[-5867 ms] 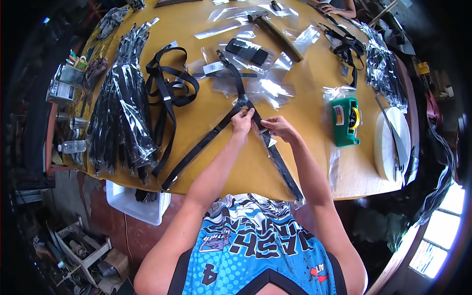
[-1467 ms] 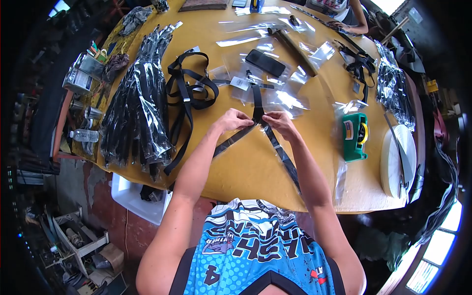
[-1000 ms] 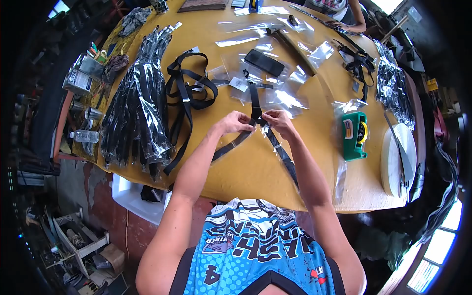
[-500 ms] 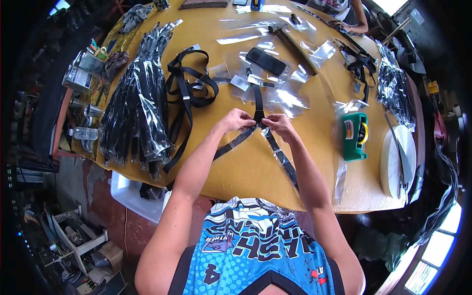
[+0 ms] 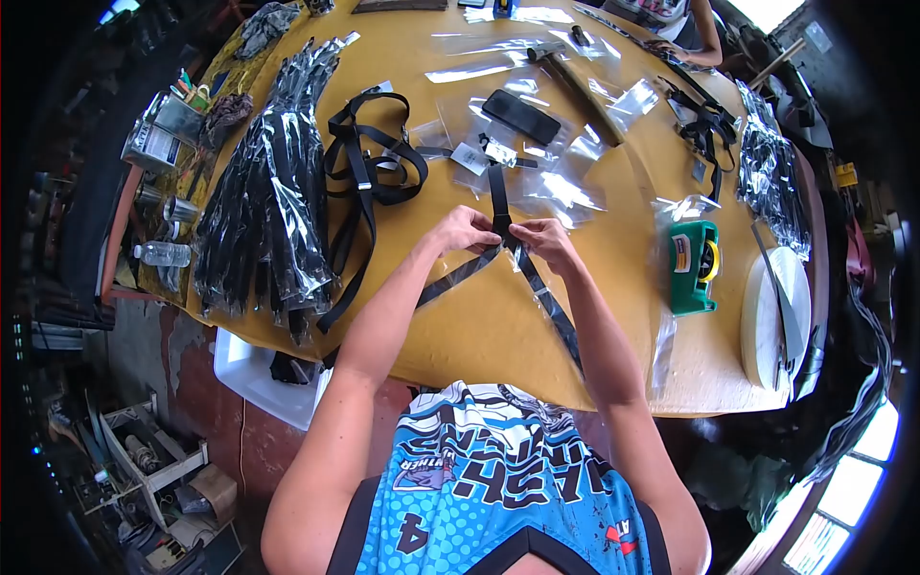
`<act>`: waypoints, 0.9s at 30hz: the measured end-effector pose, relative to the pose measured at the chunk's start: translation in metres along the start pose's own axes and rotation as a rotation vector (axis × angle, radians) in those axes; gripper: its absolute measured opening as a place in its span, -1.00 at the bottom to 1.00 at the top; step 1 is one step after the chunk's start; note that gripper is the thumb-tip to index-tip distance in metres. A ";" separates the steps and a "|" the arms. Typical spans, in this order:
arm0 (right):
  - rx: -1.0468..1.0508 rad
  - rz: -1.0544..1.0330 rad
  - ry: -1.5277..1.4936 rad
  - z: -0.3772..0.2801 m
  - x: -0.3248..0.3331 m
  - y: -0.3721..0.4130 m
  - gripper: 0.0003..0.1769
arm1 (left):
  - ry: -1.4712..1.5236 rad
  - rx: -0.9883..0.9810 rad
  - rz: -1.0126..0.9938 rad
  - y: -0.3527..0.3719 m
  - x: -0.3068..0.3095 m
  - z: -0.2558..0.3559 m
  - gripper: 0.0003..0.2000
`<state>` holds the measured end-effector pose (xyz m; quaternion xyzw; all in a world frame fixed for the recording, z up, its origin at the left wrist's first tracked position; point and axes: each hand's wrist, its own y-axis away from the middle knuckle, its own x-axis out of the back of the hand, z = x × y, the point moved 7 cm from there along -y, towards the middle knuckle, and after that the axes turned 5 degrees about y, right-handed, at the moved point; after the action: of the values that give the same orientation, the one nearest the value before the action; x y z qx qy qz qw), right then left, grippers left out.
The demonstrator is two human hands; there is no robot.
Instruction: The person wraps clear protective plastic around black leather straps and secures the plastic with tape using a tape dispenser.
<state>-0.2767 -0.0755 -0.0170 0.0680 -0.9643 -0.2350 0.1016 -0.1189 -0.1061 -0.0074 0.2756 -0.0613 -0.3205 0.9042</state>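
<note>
A pair of black Y-shaped suspenders (image 5: 500,196) lies in front of me, its single strap pointing away and its two long straps spreading toward me. Clear plastic covers parts of the two near straps. My left hand (image 5: 467,230) pinches the suspenders just left of the joint where the straps meet. On the other side of that joint, my right hand (image 5: 543,240) pinches them too, fingertips close to the left ones. A white tag (image 5: 470,158) lies near the far end of the single strap.
Beyond my hands are a black phone (image 5: 520,117), clear plastic sleeves (image 5: 561,192) and a hammer (image 5: 585,91). Loose black straps (image 5: 362,172) and a wrapped bundle (image 5: 273,192) lie left. A green tape dispenser (image 5: 692,268) stands right. Another person's hand (image 5: 666,50) rests at the far edge.
Both hands keep their pinch at the strap joint, with only a tiny shift of the fingers. The whole view has moved very slightly.
</note>
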 end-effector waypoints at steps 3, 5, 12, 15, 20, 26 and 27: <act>-0.019 -0.017 -0.011 0.002 0.000 -0.002 -0.64 | -0.029 -0.008 0.011 0.004 0.000 0.004 -0.65; -0.032 -0.031 -0.002 0.004 -0.001 -0.003 -0.64 | -0.038 -0.007 0.023 0.003 0.001 0.002 -0.65; -0.110 -0.145 -0.274 0.018 -0.006 0.001 -0.65 | 0.000 -0.019 -0.072 0.008 -0.005 0.004 -0.68; -0.140 -0.167 -0.375 0.014 -0.009 0.010 -0.68 | 0.012 -0.031 -0.072 0.008 -0.005 -0.001 -0.71; -0.090 -0.154 -0.322 0.011 -0.007 0.008 -0.67 | -0.030 -0.045 -0.059 0.008 -0.005 0.000 -0.72; -0.075 -0.068 -0.058 0.001 -0.003 0.013 -0.65 | -0.071 -0.057 0.012 0.011 -0.002 0.005 -0.68; -0.059 -0.071 -0.080 0.000 -0.005 0.014 -0.66 | -0.064 -0.059 0.017 0.013 -0.003 0.006 -0.68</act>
<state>-0.2734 -0.0627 -0.0114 0.0898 -0.9572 -0.2692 0.0567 -0.1157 -0.0986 0.0049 0.2379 -0.0831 -0.3231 0.9122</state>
